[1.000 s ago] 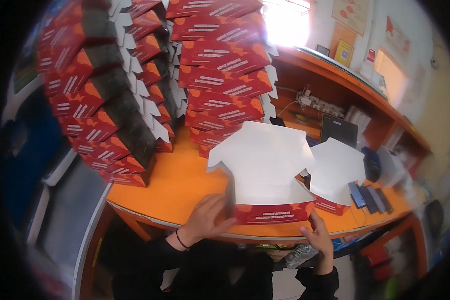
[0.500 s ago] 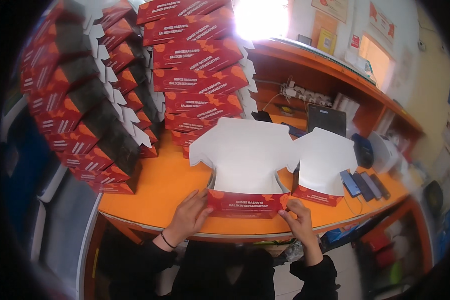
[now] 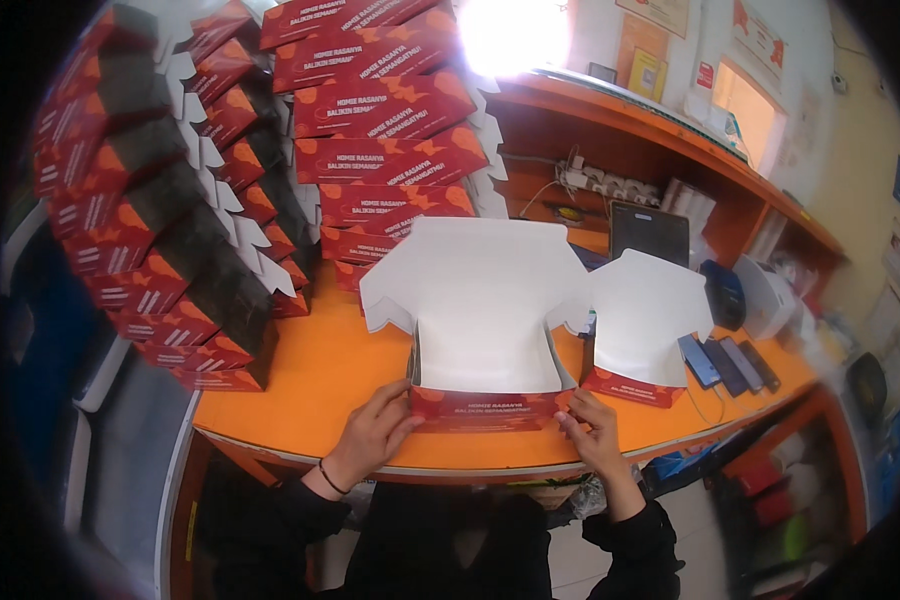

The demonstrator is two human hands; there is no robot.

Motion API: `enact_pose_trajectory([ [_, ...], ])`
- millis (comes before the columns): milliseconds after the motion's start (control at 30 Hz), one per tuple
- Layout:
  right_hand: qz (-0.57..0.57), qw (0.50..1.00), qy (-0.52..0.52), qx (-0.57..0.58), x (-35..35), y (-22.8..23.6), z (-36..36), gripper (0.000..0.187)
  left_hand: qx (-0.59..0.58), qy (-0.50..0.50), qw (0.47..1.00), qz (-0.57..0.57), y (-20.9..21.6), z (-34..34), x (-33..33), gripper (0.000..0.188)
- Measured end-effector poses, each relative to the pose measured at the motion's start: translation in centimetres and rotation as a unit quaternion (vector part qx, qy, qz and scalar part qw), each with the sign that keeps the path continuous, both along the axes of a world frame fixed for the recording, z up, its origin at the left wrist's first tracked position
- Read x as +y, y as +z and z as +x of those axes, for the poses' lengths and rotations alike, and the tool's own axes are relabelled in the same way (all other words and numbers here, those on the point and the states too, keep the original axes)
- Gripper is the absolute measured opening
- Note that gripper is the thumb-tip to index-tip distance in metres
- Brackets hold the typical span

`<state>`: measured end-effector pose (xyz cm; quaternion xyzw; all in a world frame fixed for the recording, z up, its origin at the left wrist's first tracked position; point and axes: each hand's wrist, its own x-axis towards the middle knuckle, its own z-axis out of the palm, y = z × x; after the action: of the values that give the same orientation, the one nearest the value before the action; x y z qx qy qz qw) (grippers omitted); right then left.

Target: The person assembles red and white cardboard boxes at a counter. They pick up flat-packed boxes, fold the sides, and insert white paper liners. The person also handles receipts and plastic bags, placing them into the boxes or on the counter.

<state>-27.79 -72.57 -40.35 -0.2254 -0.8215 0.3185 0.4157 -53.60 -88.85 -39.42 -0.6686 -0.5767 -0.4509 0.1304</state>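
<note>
A red cardboard box point(image 3: 488, 408) with a white inside stands at the front edge of the orange table point(image 3: 330, 350), its wide lid flap point(image 3: 485, 262) raised at the back. My left hand point(image 3: 372, 430) holds its left front corner, thumb on the front wall and fingers along the side. At the right front corner, my right hand point(image 3: 595, 432) pinches the box between thumb and fingers. Just right of it sits a smaller red box point(image 3: 635, 385), its white lid also up.
Tall stacks of red boxes point(image 3: 385, 160) rise behind and at the left point(image 3: 185, 290). Several phones point(image 3: 720, 365) lie at the right, near a dark-screened tablet point(image 3: 648, 235). An orange shelf point(image 3: 560, 120) with a power strip point(image 3: 610, 185) runs along the back.
The larger box's front wall has tipped a little, and its lid leans slightly farther back. Both hands keep their hold on the front corners. The whole view has shifted slightly.
</note>
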Motion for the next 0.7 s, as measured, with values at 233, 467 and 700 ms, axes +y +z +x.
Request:
enact_pose_trajectory([
  [233, 0.135, 0.990, 0.036, -0.024, 1.0, 2.0, 0.3, 0.020, 0.102, -0.069, 0.992, 0.035, 2.1, -1.6, 0.5, 0.014],
  [467, 0.102, 0.993, 0.057, -0.022, 1.3, 2.3, 0.4, 0.040, 0.062, -0.151, 0.986, 0.029, 2.2, -2.5, 1.5, 0.012],
  [700, 0.078, 0.993, 0.082, -0.035, 0.7, 3.5, -0.2, 0.066, -0.096, -0.145, 0.985, -0.020, 1.0, -2.6, 1.5, 0.020],
])
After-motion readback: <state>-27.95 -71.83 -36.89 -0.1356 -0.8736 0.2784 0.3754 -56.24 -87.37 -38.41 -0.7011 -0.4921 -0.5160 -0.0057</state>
